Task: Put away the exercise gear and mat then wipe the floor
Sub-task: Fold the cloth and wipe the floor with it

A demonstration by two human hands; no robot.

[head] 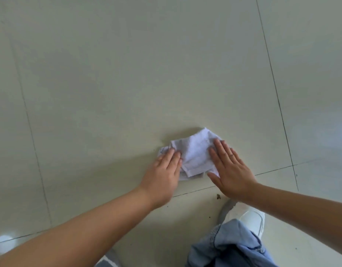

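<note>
Evidently the floor-wiping step is in hand, since a folded white cloth [193, 153] is pressed flat onto the tiled floor [108, 83] under 2 open palms, left hand [164, 170] and right hand [231, 168], and firm, even sweeping is called for next.

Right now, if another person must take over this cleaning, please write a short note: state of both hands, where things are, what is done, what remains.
Left hand: flat, fingers extended, pressing the left side of the crumpled white cloth.
Right hand: flat on the cloth's right side.
Cloth lies on the pale tiled floor.
No exercise gear or mat in view, so probably put away.
Left: wiping; small dark crumb and specks sit near the white shoe.
</note>
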